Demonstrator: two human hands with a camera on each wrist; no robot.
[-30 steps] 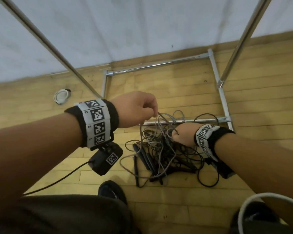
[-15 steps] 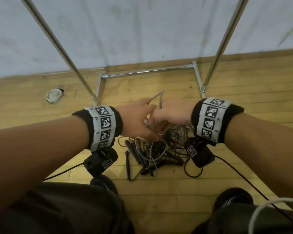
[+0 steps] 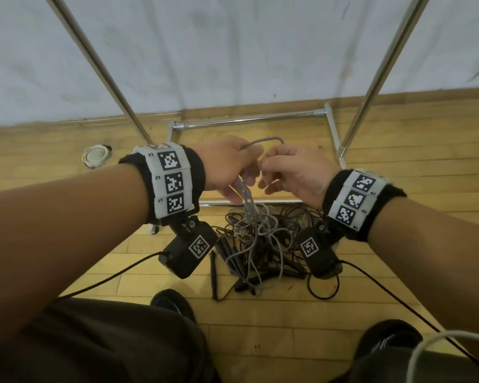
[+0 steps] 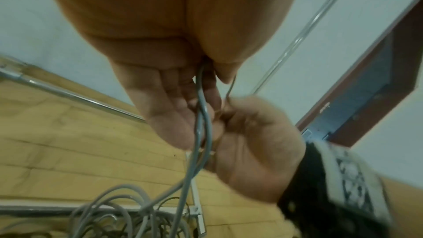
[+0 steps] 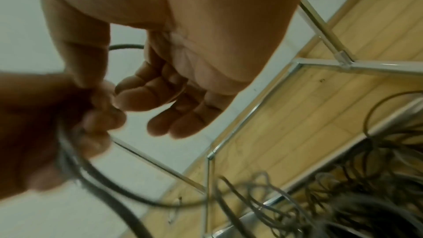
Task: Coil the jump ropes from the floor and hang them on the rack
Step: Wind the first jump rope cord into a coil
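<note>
A grey jump rope (image 3: 263, 140) loops up out of my left hand (image 3: 241, 186), which grips several of its strands; they hang down (image 3: 248, 200) into a tangled pile of grey and dark ropes with black handles (image 3: 260, 244) on the wooden floor. My right hand (image 3: 266, 172) is right beside the left, thumb and forefinger pinching the loop's end. In the left wrist view the grey strands (image 4: 202, 120) run across the left hand (image 4: 183, 111), with the right hand (image 4: 228, 113) pinching a thin strand. The right wrist view shows the right hand (image 5: 146, 93) loosely curled against the left hand (image 5: 96, 115).
The metal rack's two uprights (image 3: 100, 67) (image 3: 382, 67) rise on either side, and its base bars (image 3: 249, 120) frame the floor behind the pile. A white coil (image 3: 96, 156) lies at the far left by the wall. My shoes (image 3: 174, 302) (image 3: 390, 338) stand near the pile.
The right hand left the pile on the floor, rose and joined the left hand. Both hands now sit higher, and a loop of grey rope stands above the left hand.
</note>
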